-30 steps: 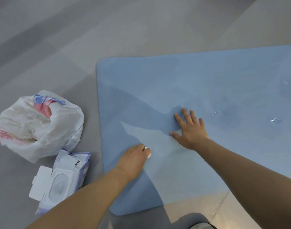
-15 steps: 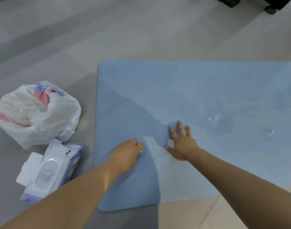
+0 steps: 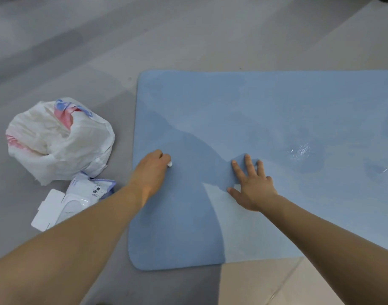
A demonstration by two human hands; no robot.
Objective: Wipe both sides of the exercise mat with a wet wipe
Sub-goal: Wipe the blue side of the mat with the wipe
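One blue exercise mat (image 3: 265, 111) fills most of the floor (image 3: 166, 40) in view, lying flat with its rounded end toward a crumpled white plastic bag (image 3: 59, 139). Beside the mat's left edge and just below that bag sits an open pack of wet wipes (image 3: 72, 201), its lid flipped up. On the mat, well to the right, small wet patches (image 3: 301, 150) glisten.

The right hand (image 3: 252, 186) lies flat on the mat with fingers spread, pinning it in place. The left hand (image 3: 151, 172) is curled near the mat's left edge around a wet wipe (image 3: 170, 164), of which only a small white bit peeks out past the knuckles.

The step in hand looks like wiping the upper face near this end. To do it well, the bracing palm should press firmly so the mat does not creep or ripple, and the wipe should travel in overlapping strokes out to the rounded corners and right over the edge. Opening the wipe wider would cover more surface per pass. The underside probably has yet to be done, so the mat will need flipping.
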